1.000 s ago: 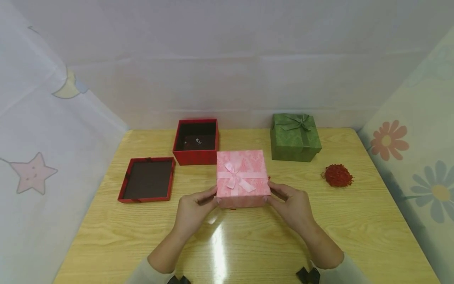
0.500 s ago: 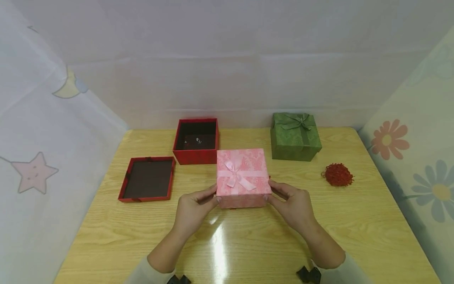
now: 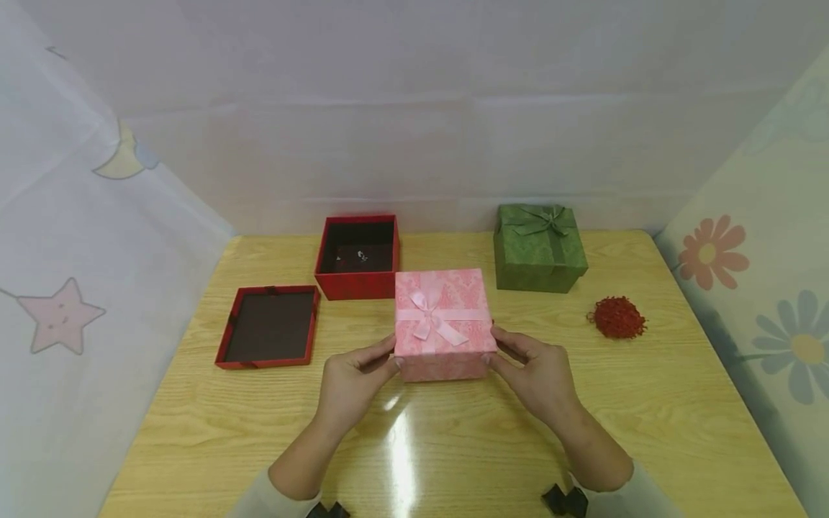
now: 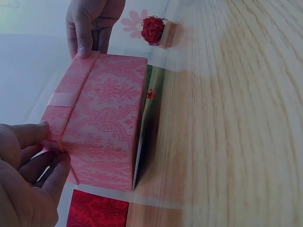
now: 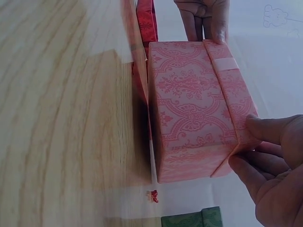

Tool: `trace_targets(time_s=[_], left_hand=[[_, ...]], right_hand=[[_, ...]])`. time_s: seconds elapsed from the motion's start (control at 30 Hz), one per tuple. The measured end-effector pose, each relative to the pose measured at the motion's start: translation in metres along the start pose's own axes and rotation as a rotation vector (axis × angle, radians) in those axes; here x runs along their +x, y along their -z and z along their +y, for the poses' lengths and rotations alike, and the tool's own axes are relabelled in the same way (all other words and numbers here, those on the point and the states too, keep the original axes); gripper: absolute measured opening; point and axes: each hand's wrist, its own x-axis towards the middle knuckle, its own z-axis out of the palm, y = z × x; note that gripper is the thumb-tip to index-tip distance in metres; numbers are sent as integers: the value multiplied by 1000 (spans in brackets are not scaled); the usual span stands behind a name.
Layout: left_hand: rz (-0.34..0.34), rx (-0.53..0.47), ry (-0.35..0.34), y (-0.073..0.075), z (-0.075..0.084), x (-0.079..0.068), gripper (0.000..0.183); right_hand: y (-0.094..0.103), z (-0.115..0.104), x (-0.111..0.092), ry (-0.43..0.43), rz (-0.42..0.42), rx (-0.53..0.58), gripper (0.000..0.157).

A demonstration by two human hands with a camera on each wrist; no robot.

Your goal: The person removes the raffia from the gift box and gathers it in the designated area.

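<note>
A pink patterned gift box (image 3: 445,367) with a pink ribbon bow (image 3: 429,316) on its lid is in the middle of the head view. My left hand (image 3: 350,385) pinches its left side at the lid's lower edge, thumb in front. On the opposite side my right hand (image 3: 539,378) grips the lid edge the same way. The lid (image 5: 236,90) sits down over the base. Both wrist views show a dark shadow under the box, and a small red shred (image 4: 151,93) lies beyond it. The inside of the box is hidden.
Behind to the left stands an open red box (image 3: 359,286) with a dark inside. Its red-rimmed lid (image 3: 314,327) lies upturned farther left. A green gift box (image 3: 540,252) with a bow is at the back right, near a pile of red shredded paper (image 3: 617,319).
The pink box has risen slightly towards the camera, looking a little larger, and a red bit at its front edge is now hidden. Both hands keep their hold on it.
</note>
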Motion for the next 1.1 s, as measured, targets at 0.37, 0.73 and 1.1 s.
trace_targets(time_s=[0.37,0.73,1.1], left_hand=[[-2,-31,-54,-3,-1,-1,34],[4,-45,-130,-4,-2,2,33],[16,-101,-87,-6,-9,3,35]], right_hand=[[1,-3,-2,79,43,7,38],[1,-4,-2,118,65,2,39],[-3,5,-2,120,50,88,42]])
